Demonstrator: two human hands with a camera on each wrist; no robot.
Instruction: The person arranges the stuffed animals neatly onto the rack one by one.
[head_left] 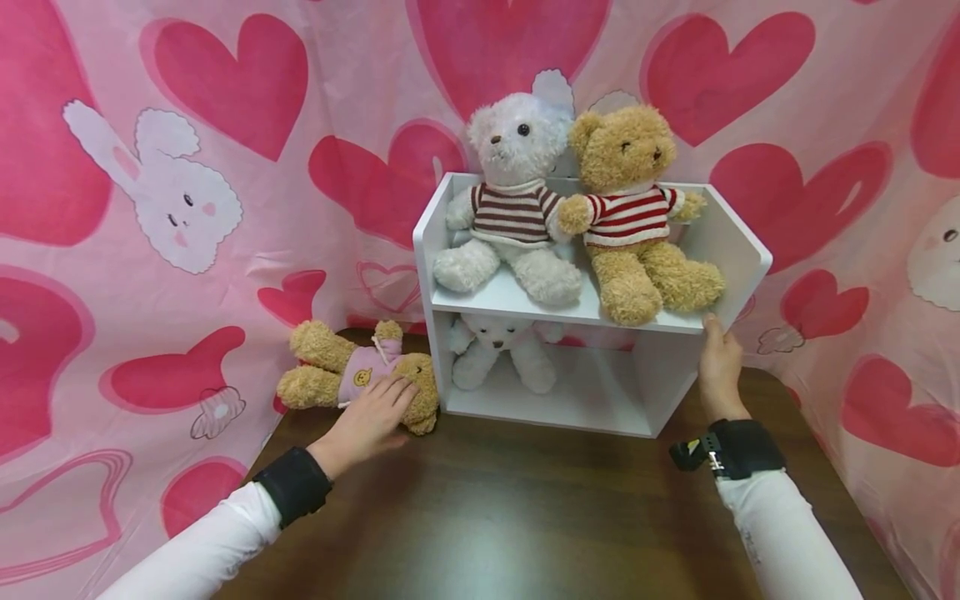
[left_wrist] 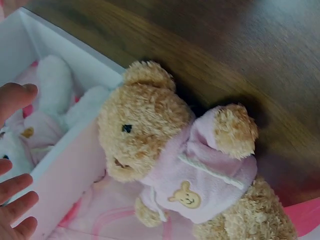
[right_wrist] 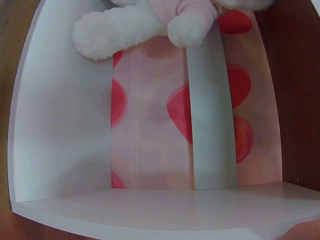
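A tan teddy bear (head_left: 367, 375) in a pink hoodie lies on its back left of a white two-tier shelf (head_left: 551, 423). Above its head, in the head view, is my left hand (head_left: 375, 417). The left wrist view shows that hand (left_wrist: 15, 195) with fingers spread and apart from the bear. My right hand (head_left: 722, 367) grips the shelf's right side, its thumb at the front edge by the middle board; the other fingers are mostly hidden. On the lower tier sits a white bear (head_left: 502, 354) in pink, near the left wall.
The upper tier holds a white bear (head_left: 517, 208) in a brown-striped sweater and a tan bear (head_left: 633, 217) in a red-striped one, side by side. A dark wooden table (head_left: 480, 517) bears the shelf. Behind hangs a pink heart-patterned cloth (head_left: 360, 67).
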